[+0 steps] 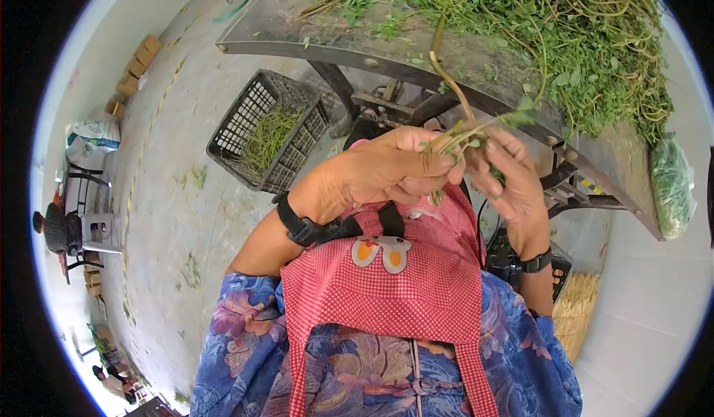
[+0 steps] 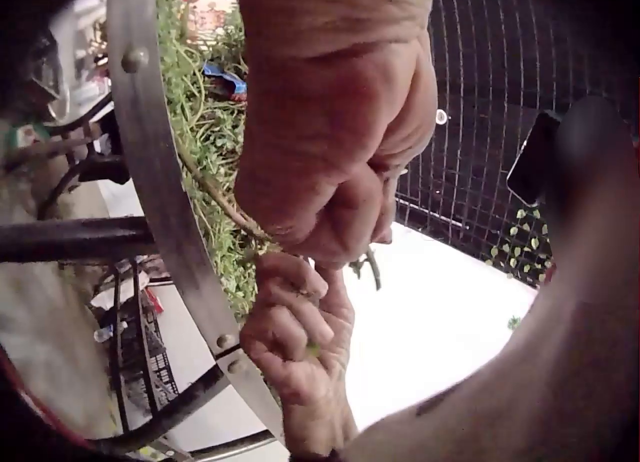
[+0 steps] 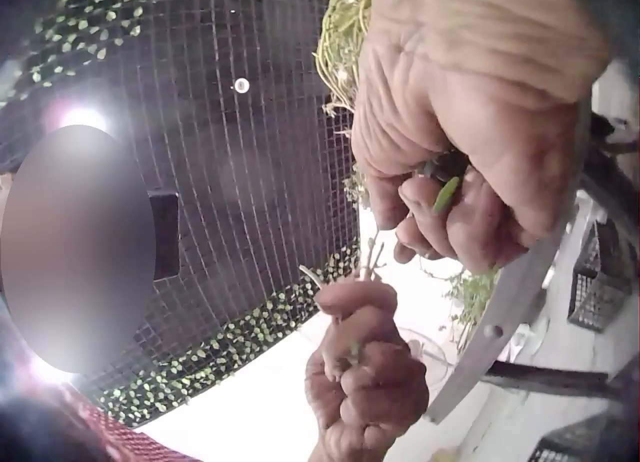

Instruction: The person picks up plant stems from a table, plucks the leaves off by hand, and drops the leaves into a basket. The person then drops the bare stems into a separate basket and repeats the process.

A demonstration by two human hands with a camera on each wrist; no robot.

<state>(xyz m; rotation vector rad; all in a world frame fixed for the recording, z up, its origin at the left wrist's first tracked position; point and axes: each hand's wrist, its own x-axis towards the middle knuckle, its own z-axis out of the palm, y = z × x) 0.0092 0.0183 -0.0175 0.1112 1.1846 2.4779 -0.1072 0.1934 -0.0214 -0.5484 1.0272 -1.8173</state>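
My left hand (image 1: 394,168) grips a small bunch of green leafy stems (image 1: 446,145) in front of the apron. A long brownish stem runs from the bunch up toward the table. Close beside it, fingers curled, my right hand (image 1: 515,175) pinches at the leafy side of the bunch. In the right wrist view a bit of green leaf (image 3: 446,194) shows among the right hand's curled fingers. Cut-looking stem ends poke out above the left hand (image 3: 365,367) there. The left wrist view shows both hands nearly touching, with much of the bunch hidden behind them.
A big heap of leafy stems (image 1: 565,37) covers the metal-edged table (image 1: 297,49) ahead. Below on the left stands a black crate (image 1: 256,130) with stems inside. A green-filled plastic bag (image 1: 671,186) hangs by the table's right end. Leaf scraps litter the floor.
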